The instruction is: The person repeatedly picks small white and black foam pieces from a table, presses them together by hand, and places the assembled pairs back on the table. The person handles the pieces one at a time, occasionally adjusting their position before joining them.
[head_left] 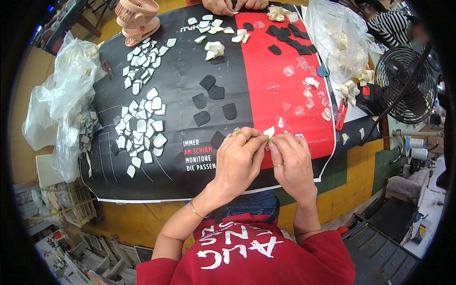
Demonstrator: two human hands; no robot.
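Observation:
Near the table's front edge, my left hand (241, 159) and my right hand (293, 162) meet with their fingertips pinched together. Between them is a small white, tongue-shaped piece (269, 131), gripped from both sides. Its lower part is hidden by my fingers. Left of my hands lie several loose black pieces (229, 111) with one rounded end. Farther left are piles of white-faced pieces with dark edges (142, 124). Scraps of clear film (299, 110) are scattered on the red area just beyond my right hand.
A black and red printed sheet (166, 85) covers the table. Plastic bags stand at the left (66, 104) and right (337, 38). A pink fan (137, 19), red-handled cutter (341, 114) and black fan (403, 71) are around. Another person's hands (228, 5) work at the far edge.

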